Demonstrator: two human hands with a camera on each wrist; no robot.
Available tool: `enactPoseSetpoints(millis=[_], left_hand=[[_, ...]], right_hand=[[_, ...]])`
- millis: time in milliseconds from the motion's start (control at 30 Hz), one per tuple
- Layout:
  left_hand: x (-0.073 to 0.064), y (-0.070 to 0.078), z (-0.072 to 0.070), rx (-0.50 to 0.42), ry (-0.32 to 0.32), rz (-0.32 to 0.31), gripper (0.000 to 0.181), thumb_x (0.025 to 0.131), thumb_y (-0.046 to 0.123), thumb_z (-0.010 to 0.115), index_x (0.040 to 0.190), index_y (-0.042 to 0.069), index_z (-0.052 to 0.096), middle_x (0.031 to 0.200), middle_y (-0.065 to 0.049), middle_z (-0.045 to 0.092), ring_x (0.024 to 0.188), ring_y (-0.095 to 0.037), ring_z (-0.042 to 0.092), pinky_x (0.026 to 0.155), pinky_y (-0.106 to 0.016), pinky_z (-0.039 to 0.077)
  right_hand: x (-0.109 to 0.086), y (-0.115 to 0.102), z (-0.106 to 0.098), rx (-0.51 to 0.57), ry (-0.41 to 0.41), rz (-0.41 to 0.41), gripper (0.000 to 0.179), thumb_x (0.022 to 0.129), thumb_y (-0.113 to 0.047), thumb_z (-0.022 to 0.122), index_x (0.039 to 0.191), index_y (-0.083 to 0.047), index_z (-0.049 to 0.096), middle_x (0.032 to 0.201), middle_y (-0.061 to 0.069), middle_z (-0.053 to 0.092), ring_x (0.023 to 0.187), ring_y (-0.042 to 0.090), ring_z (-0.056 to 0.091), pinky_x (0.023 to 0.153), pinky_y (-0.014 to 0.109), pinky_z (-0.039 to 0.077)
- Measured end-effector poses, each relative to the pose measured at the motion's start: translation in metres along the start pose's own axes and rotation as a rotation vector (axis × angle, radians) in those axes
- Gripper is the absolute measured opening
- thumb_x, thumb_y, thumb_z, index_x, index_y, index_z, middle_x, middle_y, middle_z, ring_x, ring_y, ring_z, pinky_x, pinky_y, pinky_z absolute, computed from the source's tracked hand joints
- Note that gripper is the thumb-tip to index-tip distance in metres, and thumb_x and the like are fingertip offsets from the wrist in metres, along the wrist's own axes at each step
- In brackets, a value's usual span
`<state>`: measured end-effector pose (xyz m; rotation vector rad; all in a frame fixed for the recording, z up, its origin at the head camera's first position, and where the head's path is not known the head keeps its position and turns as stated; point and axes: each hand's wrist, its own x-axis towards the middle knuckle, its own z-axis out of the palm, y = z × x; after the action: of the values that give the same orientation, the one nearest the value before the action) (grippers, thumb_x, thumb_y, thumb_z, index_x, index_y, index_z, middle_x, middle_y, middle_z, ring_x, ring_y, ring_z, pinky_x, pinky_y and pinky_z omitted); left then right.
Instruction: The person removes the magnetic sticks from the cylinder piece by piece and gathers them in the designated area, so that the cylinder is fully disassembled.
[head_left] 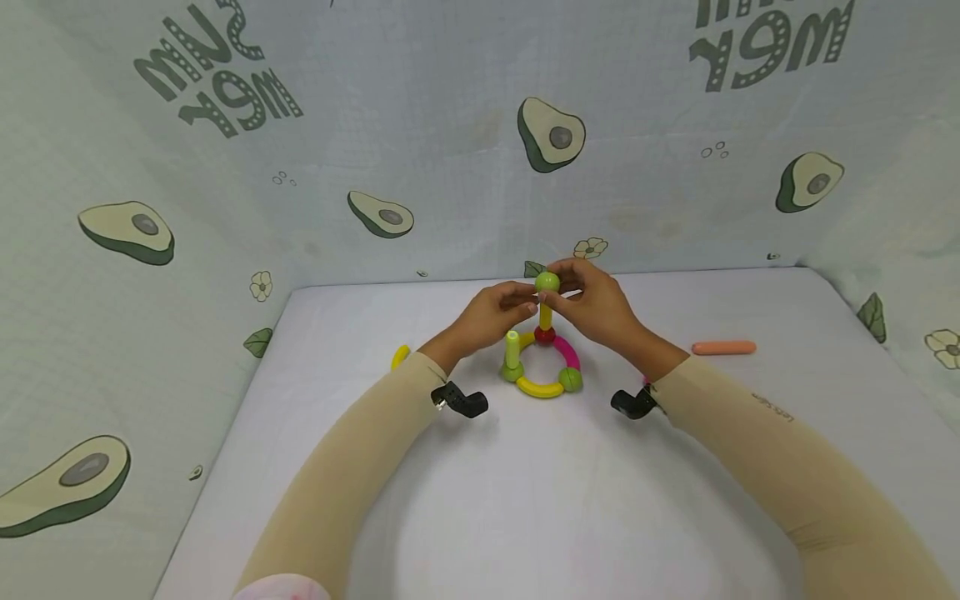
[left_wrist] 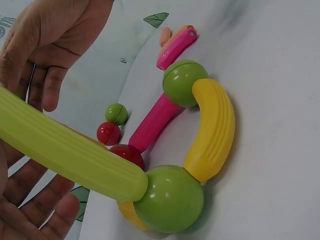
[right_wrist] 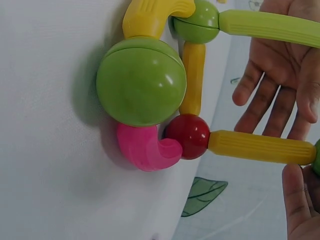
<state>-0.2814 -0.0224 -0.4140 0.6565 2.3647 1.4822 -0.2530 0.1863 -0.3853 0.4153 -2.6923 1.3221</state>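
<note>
A ring of curved yellow and pink pieces joined by green balls (right_wrist: 141, 82) and a red ball (right_wrist: 187, 136) lies on the table. From the red ball a yellow stick (right_wrist: 262, 146) rises upright, topped by a green ball (head_left: 547, 282). My right hand (head_left: 596, 304) pinches this top ball, thumb low by the stick's upper end. My left hand (head_left: 491, 315) is on the other side, its fingers loosely extended with tips close beside the ball and stick. A light green stick (left_wrist: 75, 150) stands upright on the ring's left green ball (left_wrist: 170, 199), beneath my left hand.
An orange stick (head_left: 723, 347) lies on the table to the right. A curved yellow piece (head_left: 401, 357) shows by my left wrist. Loose red (left_wrist: 108, 133) and green balls (left_wrist: 116, 114) and a pink piece (left_wrist: 177, 48) appear beyond the ring. A printed cloth wall stands behind the table.
</note>
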Motion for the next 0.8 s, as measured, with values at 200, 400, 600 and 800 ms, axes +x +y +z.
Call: enactPoseSetpoints(millis=[200,400,600,800], left_hand=[[0.008,-0.001,-0.001,-0.014,-0.050,0.000,0.042,0.101,0.032,0.068,0.140,0.016,0.061,0.133,0.004,0.066,0.125,-0.012,0.060,0.101,-0.030,0.050],[0.013,-0.001,0.002,-0.020,-0.067,0.010,0.036,0.102,0.028,0.067,0.135,0.014,0.064,0.130,0.002,0.067,0.124,-0.013,0.060,0.100,-0.029,0.050],[0.015,0.002,0.004,0.014,-0.060,-0.001,0.030,0.104,0.026,0.064,0.130,0.013,0.067,0.128,0.001,0.069,0.121,-0.012,0.062,0.100,-0.030,0.050],[0.017,0.003,0.005,-0.012,-0.083,0.002,0.024,0.104,0.019,0.063,0.126,0.010,0.067,0.123,-0.002,0.070,0.115,-0.013,0.064,0.094,-0.025,0.053]], right_hand=[[0.000,0.001,0.002,0.027,-0.005,-0.031,0.043,0.096,-0.016,0.075,0.134,-0.005,0.058,0.121,0.010,0.066,0.109,0.027,0.065,0.092,0.043,0.056],[0.001,0.004,0.004,0.062,-0.008,-0.045,0.041,0.096,-0.013,0.074,0.134,-0.005,0.059,0.122,0.009,0.067,0.110,0.024,0.065,0.093,0.042,0.055],[-0.001,0.003,0.002,0.056,-0.028,-0.046,0.045,0.097,-0.012,0.072,0.139,-0.003,0.058,0.126,0.014,0.065,0.112,0.028,0.064,0.095,0.043,0.054],[-0.002,0.001,0.001,0.034,-0.061,-0.038,0.047,0.098,-0.009,0.070,0.144,-0.007,0.058,0.125,0.015,0.061,0.110,0.032,0.064,0.091,0.045,0.057]])
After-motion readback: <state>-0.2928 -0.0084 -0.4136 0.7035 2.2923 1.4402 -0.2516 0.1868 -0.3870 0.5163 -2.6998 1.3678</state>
